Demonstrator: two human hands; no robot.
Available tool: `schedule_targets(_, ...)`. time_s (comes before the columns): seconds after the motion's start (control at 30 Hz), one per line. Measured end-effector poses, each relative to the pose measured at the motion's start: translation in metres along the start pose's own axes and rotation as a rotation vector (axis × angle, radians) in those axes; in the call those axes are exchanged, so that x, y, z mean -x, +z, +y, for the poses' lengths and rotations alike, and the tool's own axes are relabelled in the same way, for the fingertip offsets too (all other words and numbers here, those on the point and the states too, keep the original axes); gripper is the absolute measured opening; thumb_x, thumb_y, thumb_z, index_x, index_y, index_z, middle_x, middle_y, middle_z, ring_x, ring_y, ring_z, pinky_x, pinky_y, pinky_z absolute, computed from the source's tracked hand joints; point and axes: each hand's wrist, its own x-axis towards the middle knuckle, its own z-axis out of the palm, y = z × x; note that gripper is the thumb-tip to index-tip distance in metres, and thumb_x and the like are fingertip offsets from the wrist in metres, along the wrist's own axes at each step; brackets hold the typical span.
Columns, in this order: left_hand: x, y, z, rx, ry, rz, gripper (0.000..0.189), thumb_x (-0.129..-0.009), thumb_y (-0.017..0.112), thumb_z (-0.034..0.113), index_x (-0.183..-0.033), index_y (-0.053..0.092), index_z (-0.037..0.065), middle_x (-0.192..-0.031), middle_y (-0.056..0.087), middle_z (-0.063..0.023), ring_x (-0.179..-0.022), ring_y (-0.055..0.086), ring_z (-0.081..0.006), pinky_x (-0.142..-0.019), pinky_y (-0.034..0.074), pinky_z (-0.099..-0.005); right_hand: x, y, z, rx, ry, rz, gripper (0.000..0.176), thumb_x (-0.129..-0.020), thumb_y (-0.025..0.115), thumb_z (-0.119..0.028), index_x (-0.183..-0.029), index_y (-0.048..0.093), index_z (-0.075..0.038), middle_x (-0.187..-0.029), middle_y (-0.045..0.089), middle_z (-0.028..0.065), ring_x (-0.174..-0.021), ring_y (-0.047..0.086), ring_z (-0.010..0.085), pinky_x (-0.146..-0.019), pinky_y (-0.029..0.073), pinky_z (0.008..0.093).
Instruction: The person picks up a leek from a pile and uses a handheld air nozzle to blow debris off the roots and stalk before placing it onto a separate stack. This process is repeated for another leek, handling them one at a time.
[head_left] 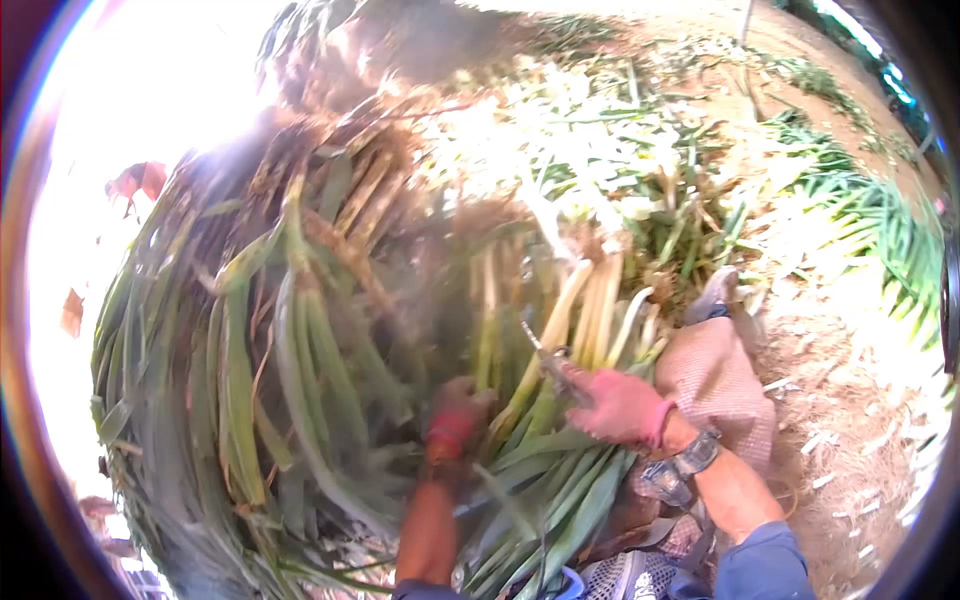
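Observation:
My left hand (456, 412), in a pinkish-red glove, is low among the leeks with fingers curled at the base of some pale stalks (487, 330); haze and blur soften its outline. My right hand (618, 408), in a pink glove, is closed around a small cutting tool (548, 358) whose narrow metal tip points up and left. Whether it is a knife or shears is hard to make out. Beneath the right hand, a bunch of leeks (575, 485) spreads its green leaves toward me, while pale stalks (595, 310) with roots stand just beyond.
A large heap of leeks (230, 370) rises on the left. Cut trimmings (620, 140) cover the ground ahead. Leeks (860, 220) lie in a row at right. A pinkish woven cloth (715, 375) covers my leg, with a shoe (714, 295) beyond it. White scraps dot the soil.

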Motion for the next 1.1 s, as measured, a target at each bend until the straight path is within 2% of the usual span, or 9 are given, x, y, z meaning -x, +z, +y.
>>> schedule_targets(0.13,0.007,-0.010,0.035,0.214,0.107,-0.048,0.028,-0.085,0.074,0.018,-0.103,0.082,-0.002,-0.083,0.076,-0.0011,-0.074,0.065,-0.0090,-0.067,0.052,-0.0299,0.015,0.003,-0.006,0.042,-0.010,-0.086,0.079,-0.090,0.063,-0.044,-0.163,0.041,-0.023,-0.098,0.073,0.0239,-0.091,0.072,0.0427,-0.082,0.058,0.0512)
schedule_targets(0.3,-0.067,0.031,0.008,0.269,0.209,-0.039,0.022,-0.087,0.070,0.010,-0.102,0.080,-0.004,-0.086,0.078,-0.0049,-0.076,0.068,-0.0115,-0.070,0.053,-0.0310,0.023,-0.021,-0.020,-0.077,0.248,-0.102,0.079,-0.089,0.067,-0.034,-0.163,0.042,-0.022,-0.100,0.074,0.0244,-0.096,0.072,0.0436,-0.088,0.056,0.0512)
schedule_targets(0.43,-0.074,0.048,-0.007,0.063,0.278,-0.037,0.020,-0.088,0.070,0.009,-0.100,0.079,-0.004,-0.087,0.079,-0.0069,-0.077,0.069,-0.0129,-0.071,0.054,-0.0327,0.016,0.004,0.001,-0.058,0.084,-0.130,0.083,-0.090,0.065,-0.027,-0.166,0.032,-0.021,-0.090,0.073,0.0202,-0.082,0.072,0.0405,-0.079,0.057,0.0497)
schedule_targets(0.5,-0.032,0.038,0.033,0.167,0.208,-0.032,0.020,-0.087,0.069,0.009,-0.099,0.079,-0.004,-0.086,0.079,-0.0074,-0.077,0.069,-0.0141,-0.070,0.054,-0.0338,0.013,0.005,0.005,-0.073,0.152,-0.047,0.085,-0.089,0.066,-0.027,-0.166,0.031,-0.021,-0.097,0.074,0.0222,-0.091,0.073,0.0405,-0.083,0.057,0.0486)
schedule_targets(0.6,-0.086,0.054,-0.048,0.148,0.236,-0.055,0.021,-0.085,0.069,0.011,-0.098,0.078,-0.003,-0.083,0.077,-0.0069,-0.075,0.068,-0.0145,-0.068,0.053,-0.0354,0.010,0.012,0.003,-0.060,0.124,-0.113,0.085,-0.086,0.067,-0.023,-0.165,0.035,-0.020,-0.103,0.074,0.0227,-0.096,0.073,0.0402,-0.085,0.057,0.0482)
schedule_targets(0.8,-0.047,0.046,0.009,0.327,0.005,-0.147,0.023,-0.082,0.068,0.014,-0.096,0.077,-0.002,-0.078,0.074,-0.0056,-0.069,0.065,-0.0151,-0.064,0.052,-0.0359,0.005,0.007,-0.009,-0.133,0.173,-0.099,0.080,-0.083,0.069,-0.023,-0.160,0.047,-0.023,-0.103,0.075,0.0216,-0.093,0.073,0.0393,-0.084,0.056,0.0481)
schedule_targets(0.93,-0.052,0.054,-0.002,0.361,0.102,-0.133,0.018,-0.092,0.071,0.015,-0.098,0.074,-0.002,-0.075,0.070,-0.0061,-0.060,0.062,-0.0165,-0.054,0.047,-0.0348,0.007,0.004,-0.015,-0.046,0.114,-0.247,0.080,-0.082,0.068,-0.021,-0.159,0.047,-0.022,-0.106,0.075,0.0217,-0.097,0.073,0.0392,-0.086,0.056,0.0482)
schedule_targets(1.03,-0.076,0.062,-0.036,0.278,-0.045,-0.126,0.017,-0.086,0.070,0.014,-0.095,0.077,0.002,-0.081,0.074,-0.0054,-0.069,0.067,-0.0189,-0.066,0.054,-0.0372,-0.011,0.015,-0.001,-0.163,0.091,-0.182,0.081,-0.082,0.066,-0.021,-0.160,0.046,-0.023,-0.111,0.075,0.0227,-0.103,0.072,0.0404,-0.090,0.056,0.0488)
schedule_targets(1.1,-0.112,0.073,-0.124,0.187,0.422,-0.260,0.029,-0.099,0.066,0.017,-0.123,0.066,0.002,-0.106,0.072,-0.0181,-0.093,0.071,-0.0273,-0.084,0.060,-0.0416,-0.021,0.012,-0.002,-0.102,0.115,-0.116,0.081,-0.081,0.063,-0.022,-0.160,0.046,-0.023,-0.116,0.074,0.0252,-0.107,0.071,0.0423,-0.093,0.056,0.0504)
